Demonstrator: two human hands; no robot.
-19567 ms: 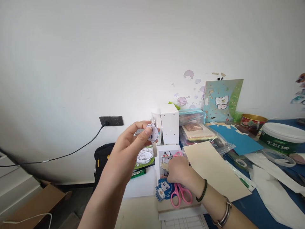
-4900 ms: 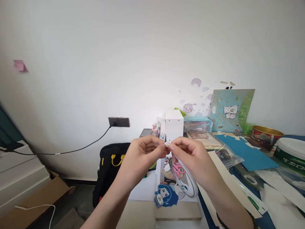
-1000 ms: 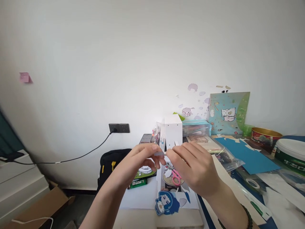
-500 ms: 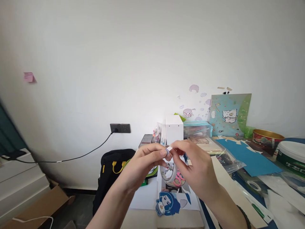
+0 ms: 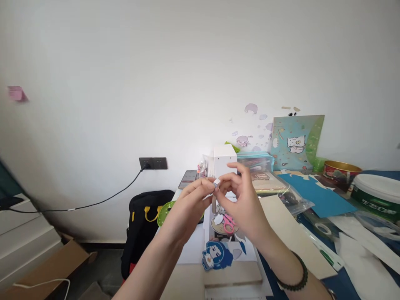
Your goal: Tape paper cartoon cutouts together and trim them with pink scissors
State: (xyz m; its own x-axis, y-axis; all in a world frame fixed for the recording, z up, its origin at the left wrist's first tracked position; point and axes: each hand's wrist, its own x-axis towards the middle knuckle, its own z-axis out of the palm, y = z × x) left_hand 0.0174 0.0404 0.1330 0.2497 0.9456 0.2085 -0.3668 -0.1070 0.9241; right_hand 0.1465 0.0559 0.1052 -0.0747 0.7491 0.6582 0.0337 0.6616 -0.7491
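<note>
My left hand [image 5: 190, 204] and my right hand [image 5: 240, 204] are raised in front of me with fingertips meeting. Together they pinch a small white piece [image 5: 216, 183] with a strip of pale tape hanging below it. Both hands are closed on it; my right index finger sticks up. Under them on the desk lie pink scissors [image 5: 229, 223] on a printed cartoon sheet [image 5: 218, 223] and a blue cartoon cutout [image 5: 215, 254].
A white box [image 5: 223, 160], a phone [image 5: 188, 178], stacked plastic pouches, a cartoon folder [image 5: 295, 142], blue paper [image 5: 315, 193], a gold tin [image 5: 340, 170] and a white tub [image 5: 376, 189] crowd the desk. A black bag [image 5: 145, 227] stands left of it below a wall socket [image 5: 153, 163].
Over the last second my hands stayed joined on the small piece and rose slightly; my right fingers shifted their pinch. The view swung a little to the left.
</note>
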